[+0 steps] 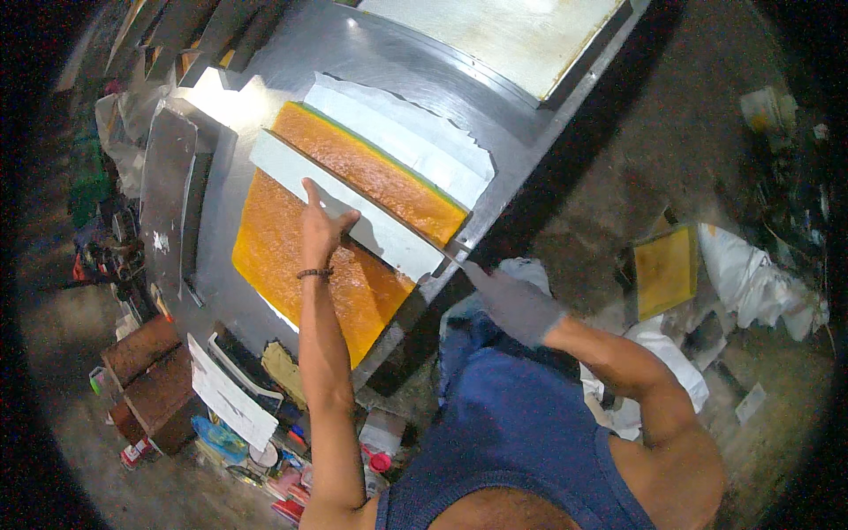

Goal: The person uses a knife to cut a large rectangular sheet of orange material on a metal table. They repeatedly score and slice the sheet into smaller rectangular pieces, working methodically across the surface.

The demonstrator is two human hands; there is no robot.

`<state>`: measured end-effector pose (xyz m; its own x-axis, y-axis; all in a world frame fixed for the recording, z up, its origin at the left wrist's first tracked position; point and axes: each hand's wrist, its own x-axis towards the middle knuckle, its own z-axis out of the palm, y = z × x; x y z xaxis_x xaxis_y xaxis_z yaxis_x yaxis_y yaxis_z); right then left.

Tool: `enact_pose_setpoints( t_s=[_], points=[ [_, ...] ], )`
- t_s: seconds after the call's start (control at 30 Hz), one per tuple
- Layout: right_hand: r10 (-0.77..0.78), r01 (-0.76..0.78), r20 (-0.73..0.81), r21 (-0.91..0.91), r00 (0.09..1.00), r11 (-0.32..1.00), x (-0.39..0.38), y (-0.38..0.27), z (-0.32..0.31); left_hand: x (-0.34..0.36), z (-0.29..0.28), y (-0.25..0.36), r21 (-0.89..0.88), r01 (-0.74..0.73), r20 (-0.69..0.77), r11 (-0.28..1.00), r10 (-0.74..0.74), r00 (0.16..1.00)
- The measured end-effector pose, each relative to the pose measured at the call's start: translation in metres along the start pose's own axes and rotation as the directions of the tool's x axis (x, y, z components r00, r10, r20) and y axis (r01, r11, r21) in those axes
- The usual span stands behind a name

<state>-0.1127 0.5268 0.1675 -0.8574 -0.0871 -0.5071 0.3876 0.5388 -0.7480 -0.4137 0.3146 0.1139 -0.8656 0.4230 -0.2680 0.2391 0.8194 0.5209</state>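
An orange-topped sheet cake [278, 234] with a yellow and green edge lies on white paper [433, 146] on the metal table. Across it rests a long, flat pale strip [389, 237]. My bare left hand [322, 225] presses on this strip, thumb and index finger spread apart. At the strip's right end, my right hand [517, 305], in a grey glove, is closed around what looks like the handle of a long knife. A thin dark line, apparently its blade, runs along the strip's far edge. The glove hides the handle.
The metal table [521, 163] slants up to the right. A shallow tray [503, 35] stands at its far end, and a dark metal pan [168, 185] at the left. Brown boxes [159, 380] and clutter crowd the lower left. A yellow panel [665, 272] and white sacks [751, 283] lie right.
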Motion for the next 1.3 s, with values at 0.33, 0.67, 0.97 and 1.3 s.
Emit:
enact_pose_setpoints(
  t_s=[0.33,0.67,0.97,1.3],
  points=[
    [-0.104,0.104,-0.005,0.001,0.995,0.995,-0.015,0.022,0.014,0.001,-0.003,0.002,0.173,-0.027,-0.021,0.985,0.031,0.999],
    [-0.026,0.030,-0.072,0.055,0.997,0.998,0.000,0.077,0.066,0.002,-0.005,0.006,0.025,0.096,0.060,0.995,-0.097,0.993],
    [-0.015,-0.002,-0.243,-0.069,0.970,0.998,-0.129,0.111,0.020,-0.007,-0.005,0.013,0.172,0.125,-0.008,0.977,-0.126,0.992],
    [-0.369,0.106,-0.573,-0.439,0.732,0.892,0.128,0.060,-0.070,-0.093,0.010,-0.021,-0.001,0.221,-0.254,0.975,-0.214,0.943]
  ],
)
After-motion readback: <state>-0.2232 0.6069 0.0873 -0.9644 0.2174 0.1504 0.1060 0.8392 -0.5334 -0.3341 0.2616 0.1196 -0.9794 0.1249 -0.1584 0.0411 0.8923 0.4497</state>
